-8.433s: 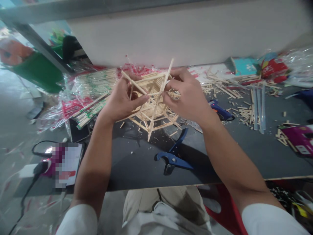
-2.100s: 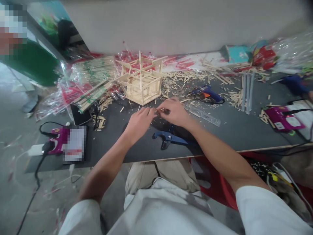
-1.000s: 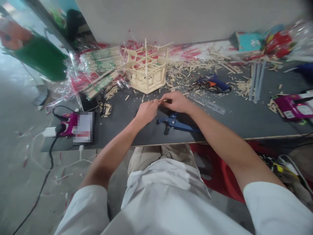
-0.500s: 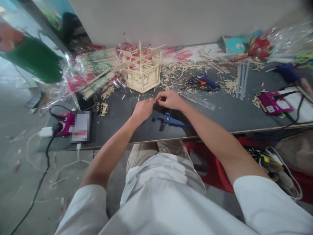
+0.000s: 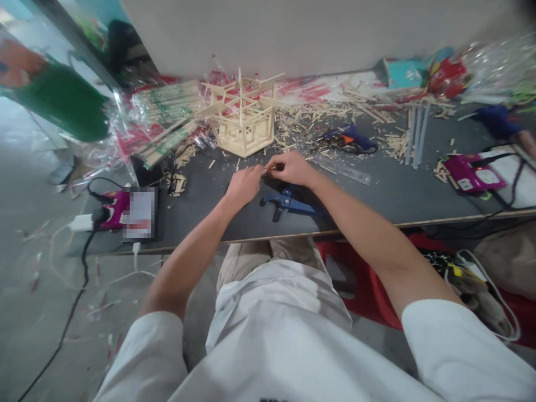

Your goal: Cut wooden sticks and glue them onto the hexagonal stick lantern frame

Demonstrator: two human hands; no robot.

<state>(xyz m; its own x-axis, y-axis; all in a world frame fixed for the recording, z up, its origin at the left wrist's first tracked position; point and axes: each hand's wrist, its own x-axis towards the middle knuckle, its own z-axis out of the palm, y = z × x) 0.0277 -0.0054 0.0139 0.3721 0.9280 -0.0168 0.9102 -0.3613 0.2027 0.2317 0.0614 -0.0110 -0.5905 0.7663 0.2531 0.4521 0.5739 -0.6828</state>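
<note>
My left hand [image 5: 246, 184] and my right hand [image 5: 290, 167] meet fingertip to fingertip above the dark table. Both are closed in a pinch, and whatever small thing sits between them is too little to make out. Just below my right hand lies a blue cutter [image 5: 288, 202], its handles partly under my right forearm. Beyond my hands stands a model frame of thin wooden sticks [image 5: 245, 134]. To its right a blue glue gun [image 5: 352, 137] rests on its side among wood scraps.
Scattered stick offcuts [image 5: 310, 120] cover the table's back half. Clear glue sticks [image 5: 414, 134] lie to the right. Purple power strips [image 5: 475, 173] stand at both ends, with cables. Bundled sticks [image 5: 167, 103] in plastic lie back left. A co-worker's hand [image 5: 525, 140] is at the far right.
My hands stay pinched together in nearly the same place. The view has shifted very slightly; nothing on the table has visibly moved.
</note>
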